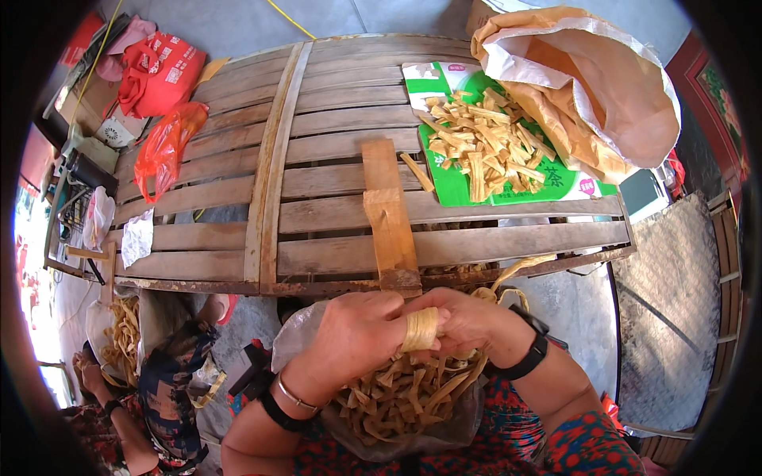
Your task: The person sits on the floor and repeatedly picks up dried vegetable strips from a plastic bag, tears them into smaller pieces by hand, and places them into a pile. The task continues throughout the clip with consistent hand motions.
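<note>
Bundle [419, 332], pale yellow, wound round: near side, between both hands, just off the table edge; left hand [359, 327] closed, fingers bent onto its left end; right hand [462, 317] closed, fingertips pinched at its right end, inner fingers hidden from me; clear bag [458, 428] of tan strips [409, 403], below the hands; slatted table [321, 254], bearing wooden block [390, 242], middle; green sheet [451, 192] under cut pieces [488, 147], right; brown sack [548, 99], far right; red cloth bag [163, 75], far left; co-worker's hand [91, 373], near left
</note>
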Motion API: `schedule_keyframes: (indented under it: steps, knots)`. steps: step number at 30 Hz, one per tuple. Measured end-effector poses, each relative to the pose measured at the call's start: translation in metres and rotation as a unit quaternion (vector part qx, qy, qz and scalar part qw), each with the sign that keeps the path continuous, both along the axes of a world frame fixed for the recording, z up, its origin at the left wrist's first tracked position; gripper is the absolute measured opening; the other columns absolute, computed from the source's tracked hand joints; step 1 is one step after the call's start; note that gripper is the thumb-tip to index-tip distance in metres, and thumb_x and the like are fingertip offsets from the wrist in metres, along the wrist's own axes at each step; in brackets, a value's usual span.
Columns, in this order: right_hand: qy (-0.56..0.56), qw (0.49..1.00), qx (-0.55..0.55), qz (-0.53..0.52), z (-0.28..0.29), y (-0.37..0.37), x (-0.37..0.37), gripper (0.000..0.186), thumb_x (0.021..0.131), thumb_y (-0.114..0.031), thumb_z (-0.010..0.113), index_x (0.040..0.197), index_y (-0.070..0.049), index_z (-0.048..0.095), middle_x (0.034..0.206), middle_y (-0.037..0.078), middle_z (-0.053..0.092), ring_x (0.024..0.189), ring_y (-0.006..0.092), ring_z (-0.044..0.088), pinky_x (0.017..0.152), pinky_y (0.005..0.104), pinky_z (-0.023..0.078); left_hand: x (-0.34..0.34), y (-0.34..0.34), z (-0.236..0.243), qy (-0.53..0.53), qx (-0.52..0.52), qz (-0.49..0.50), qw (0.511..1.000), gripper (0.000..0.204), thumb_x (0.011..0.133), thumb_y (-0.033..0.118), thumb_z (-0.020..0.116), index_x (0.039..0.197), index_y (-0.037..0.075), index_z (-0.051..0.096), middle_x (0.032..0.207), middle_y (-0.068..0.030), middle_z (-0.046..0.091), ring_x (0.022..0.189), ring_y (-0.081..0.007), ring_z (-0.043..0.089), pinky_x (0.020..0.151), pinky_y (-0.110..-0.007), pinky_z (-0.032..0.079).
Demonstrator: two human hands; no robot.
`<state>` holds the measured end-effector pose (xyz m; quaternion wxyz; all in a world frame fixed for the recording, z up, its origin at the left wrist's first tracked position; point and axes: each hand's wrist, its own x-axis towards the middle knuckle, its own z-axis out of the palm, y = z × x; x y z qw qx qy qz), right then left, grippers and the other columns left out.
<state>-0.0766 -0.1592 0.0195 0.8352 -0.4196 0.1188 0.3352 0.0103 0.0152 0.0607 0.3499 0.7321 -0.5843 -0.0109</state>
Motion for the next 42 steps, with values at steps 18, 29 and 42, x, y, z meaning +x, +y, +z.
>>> schedule_keyframes:
  steps: [18,29,42]
  knots:
    - [-0.424,0.690,-0.582,-0.074,-0.003,0.021,0.002,0.024,0.093,-0.025,0.057,0.097,-0.003,0.064,0.082,0.015,0.063,0.068,0.0338,0.061,0.058,0.0396,0.049,0.004,0.007,-0.025,-0.025,0.056,0.095,0.994,0.010,0.076,0.007,0.063,0.083,0.001,0.066,0.110,-0.0117,0.065,0.102,-0.0280,0.062,0.085,-0.040,0.047]
    - [-0.092,0.993,-0.013,-0.074,0.004,0.014,-0.010,0.053,0.098,-0.051,0.043,0.078,-0.004,0.057,0.052,-0.007,0.031,0.044,0.0040,0.023,0.043,0.0228,0.018,0.019,0.020,-0.011,0.512,-0.257,0.063,0.817,0.010,0.087,0.004,0.065,0.093,-0.003,0.066,0.100,-0.0093,0.066,0.097,-0.0196,0.064,0.084,-0.030,0.051]
    - [-0.135,0.882,-0.420,-0.167,0.011,-0.005,0.004,0.027,0.089,-0.029,0.070,0.084,-0.003,0.066,0.063,-0.007,0.052,0.058,0.0040,0.044,0.050,0.0224,0.038,0.021,0.015,-0.037,0.642,-0.110,0.132,0.747,0.012,0.085,0.003,0.066,0.095,0.003,0.059,0.072,-0.0036,0.059,0.058,-0.0091,0.052,0.054,-0.023,0.042]
